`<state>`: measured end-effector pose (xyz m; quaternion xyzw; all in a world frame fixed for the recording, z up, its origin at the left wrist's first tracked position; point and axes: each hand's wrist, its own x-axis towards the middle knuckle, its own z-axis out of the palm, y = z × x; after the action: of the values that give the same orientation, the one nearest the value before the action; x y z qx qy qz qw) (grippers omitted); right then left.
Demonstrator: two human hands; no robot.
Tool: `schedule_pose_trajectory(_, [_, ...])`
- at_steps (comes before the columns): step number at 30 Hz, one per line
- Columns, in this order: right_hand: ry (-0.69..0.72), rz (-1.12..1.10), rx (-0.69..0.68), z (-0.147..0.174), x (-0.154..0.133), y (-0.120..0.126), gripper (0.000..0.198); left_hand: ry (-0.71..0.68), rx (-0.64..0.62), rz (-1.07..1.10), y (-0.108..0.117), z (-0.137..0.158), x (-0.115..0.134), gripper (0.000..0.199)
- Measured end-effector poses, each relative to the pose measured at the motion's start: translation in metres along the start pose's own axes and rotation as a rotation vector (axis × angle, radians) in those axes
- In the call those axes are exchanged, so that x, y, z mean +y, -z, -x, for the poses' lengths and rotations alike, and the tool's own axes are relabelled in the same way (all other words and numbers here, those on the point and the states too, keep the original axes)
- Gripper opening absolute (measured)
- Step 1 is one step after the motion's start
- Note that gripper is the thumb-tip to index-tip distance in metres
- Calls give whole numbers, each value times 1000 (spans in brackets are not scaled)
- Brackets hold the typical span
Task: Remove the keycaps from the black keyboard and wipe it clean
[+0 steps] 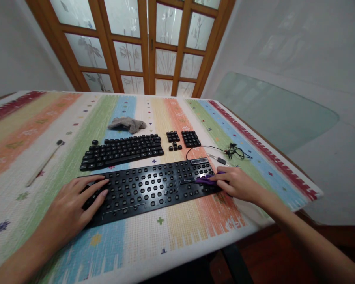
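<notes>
A black keyboard base [130,189], stripped of its keycaps, lies near the front of the table. My left hand [73,201] rests on its left end with fingers stretched apart. At the right end, my right hand [235,182] has its fingers closed on a purple cloth [206,180], which touches the keyboard's surface. Behind the base, the loose black keycaps [122,152] are laid out in keyboard order. Smaller keycap groups, the arrow cluster [174,146] and the number pad [191,139], sit to their right.
A grey cloth [127,124] lies crumpled behind the keycaps. To the left is a long-handled brush [45,161]. The keyboard's coiled cable [235,151] and a small tool with a dark handle [221,161] lie at the right. A striped tablecloth [177,221] covers the table.
</notes>
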<state>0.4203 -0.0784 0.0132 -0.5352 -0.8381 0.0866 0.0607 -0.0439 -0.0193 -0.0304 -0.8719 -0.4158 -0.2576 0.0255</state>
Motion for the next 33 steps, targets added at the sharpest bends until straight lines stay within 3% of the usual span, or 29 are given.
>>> schedule_pose_trajectory(12, [-223,13,38,15,14,6,35,-16,-1,19,-1,1,-4,33])
schedule_pose_trajectory(19, [-288,99,100,17,8,22,37,46,-98,55,9,13,-4,39])
schedule_pose_trajectory(23, [-287,-104,192,4,-17,32,32,74,-6,34,23,27,1,46])
schedule_pose_trajectory(27, [-191,-340,105,-28,-61,28,28,109,49,9,33,45,7,45])
schedule_pose_trajectory(33, [183,-430,-53,-93,-144,-9,24,259,113,78,37,69,15,39])
